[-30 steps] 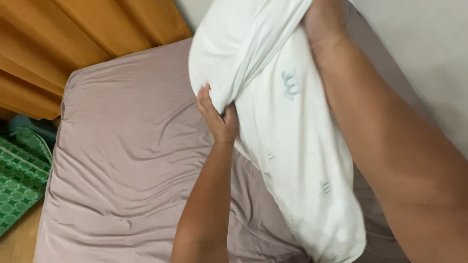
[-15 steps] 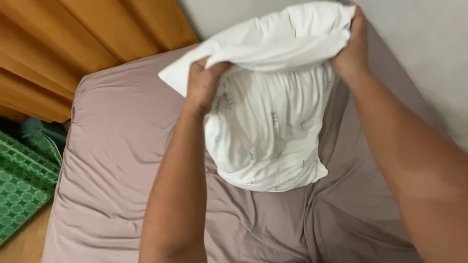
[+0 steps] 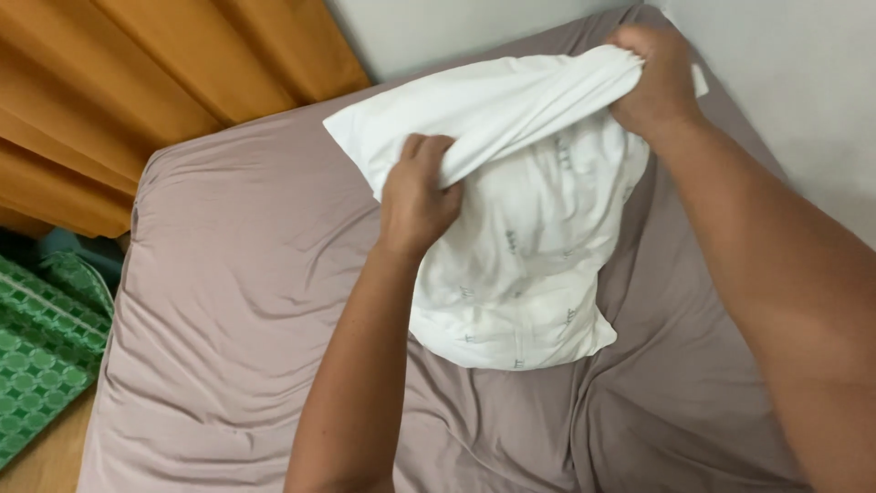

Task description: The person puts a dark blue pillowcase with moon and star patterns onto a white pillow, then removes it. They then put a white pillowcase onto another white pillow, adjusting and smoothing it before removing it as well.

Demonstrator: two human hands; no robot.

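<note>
I'm seeing both hands clenching a white pillowcase (image 3: 493, 105): left hand (image 3: 415, 196) gripping its edge, right hand (image 3: 652, 78) bunching its corner; pillow (image 3: 525, 265) hanging below them, resting on mauve bed (image 3: 237, 301).

The pillow (image 3: 520, 274) now hangs lower, its bottom edge touching the bed (image 3: 237, 301) at frame centre. The left hand (image 3: 418, 196) drops below the white cover (image 3: 484, 105), and the right hand (image 3: 652, 78) lifts toward the upper right.
</note>
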